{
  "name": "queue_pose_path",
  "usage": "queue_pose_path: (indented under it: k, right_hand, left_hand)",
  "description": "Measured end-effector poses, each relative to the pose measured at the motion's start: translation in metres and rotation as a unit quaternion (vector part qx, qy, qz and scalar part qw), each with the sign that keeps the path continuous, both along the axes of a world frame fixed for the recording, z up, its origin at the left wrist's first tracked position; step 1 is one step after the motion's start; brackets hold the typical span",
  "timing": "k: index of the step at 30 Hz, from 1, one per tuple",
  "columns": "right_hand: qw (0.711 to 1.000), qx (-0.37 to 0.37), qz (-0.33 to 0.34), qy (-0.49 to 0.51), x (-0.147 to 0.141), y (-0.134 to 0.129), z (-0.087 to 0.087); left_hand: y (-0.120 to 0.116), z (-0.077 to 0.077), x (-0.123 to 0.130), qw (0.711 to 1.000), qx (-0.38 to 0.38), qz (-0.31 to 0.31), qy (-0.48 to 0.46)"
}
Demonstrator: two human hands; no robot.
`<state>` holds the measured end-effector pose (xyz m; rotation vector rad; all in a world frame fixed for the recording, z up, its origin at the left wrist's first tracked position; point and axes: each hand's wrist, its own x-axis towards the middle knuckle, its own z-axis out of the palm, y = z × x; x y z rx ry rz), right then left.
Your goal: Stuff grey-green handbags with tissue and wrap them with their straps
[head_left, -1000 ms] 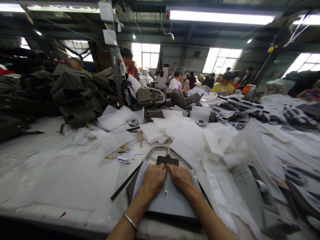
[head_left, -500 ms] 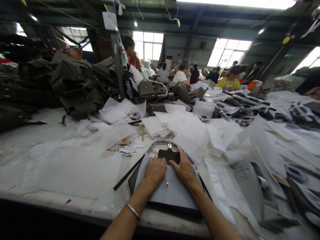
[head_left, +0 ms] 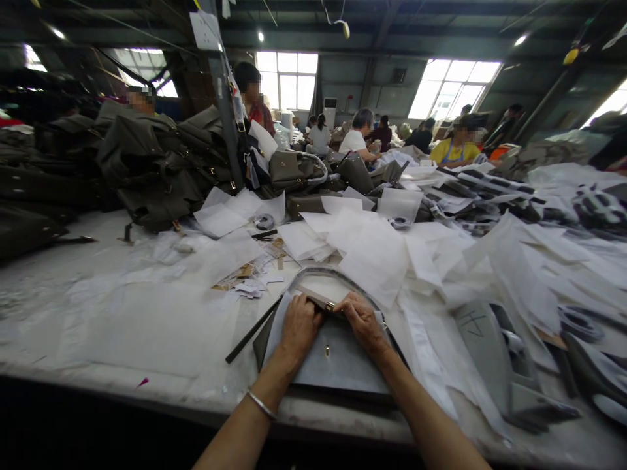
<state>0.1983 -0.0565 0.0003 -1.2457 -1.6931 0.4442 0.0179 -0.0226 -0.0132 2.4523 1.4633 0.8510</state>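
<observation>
A dark handbag (head_left: 343, 395) lies on the table in front of me, a pale protective sheet (head_left: 313, 369) over its face and its wrapped handle (head_left: 323, 269) arching away from me. Through the sheet pokes a small gold clasp post (head_left: 328, 350). At the bag's top edge my left hand (head_left: 300, 324) has its fingers curled on the closure flap (head_left: 313, 297). My right hand (head_left: 361, 318) pinches the same flap near its gold metal plate (head_left: 330, 305). The flap is tilted up, and its far part is hidden by my fingers.
White paper sheets (head_left: 372, 248) spread behind and right of the bag. Small tags (head_left: 249, 287) lie left of the handle. A grey bag piece (head_left: 494, 359) rests at right. Dark bags (head_left: 151, 163) are heaped at back left, near a post (head_left: 225, 98). Several people work beyond.
The flap, lying flat with its dark face showing before, is now raised and folded toward me. My right hand has closed on its metal end; my left fingers have curled in.
</observation>
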Motion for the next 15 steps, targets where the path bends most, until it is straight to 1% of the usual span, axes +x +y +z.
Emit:
queue_pose_path:
  k: [3,5,7,9,12,15]
  right_hand:
    - [1.000,-0.007,0.016,-0.015,-0.001,0.000,0.002]
    - [0.998,-0.012,0.028,-0.046,-0.003,0.000,0.003]
    - [0.995,-0.010,0.034,-0.090,-0.006,0.000,0.003]
    - [0.991,-0.004,0.031,-0.129,-0.008,0.000,0.003]
    - [0.987,0.000,0.022,-0.160,-0.010,0.000,0.003]
    - [0.986,-0.005,0.020,-0.168,-0.012,0.001,0.003]
  left_hand:
    - [0.003,-0.006,-0.003,0.998,-0.005,0.013,-0.058]
    - [0.006,-0.009,-0.005,0.994,-0.008,0.017,-0.103]
    - [0.008,-0.012,-0.008,0.990,-0.010,0.010,-0.140]
    - [0.008,-0.012,-0.010,0.987,-0.012,-0.011,-0.160]
    - [0.006,-0.006,-0.013,0.983,-0.019,-0.040,-0.180]
    - [0.000,0.005,-0.018,0.975,-0.017,-0.065,-0.212]
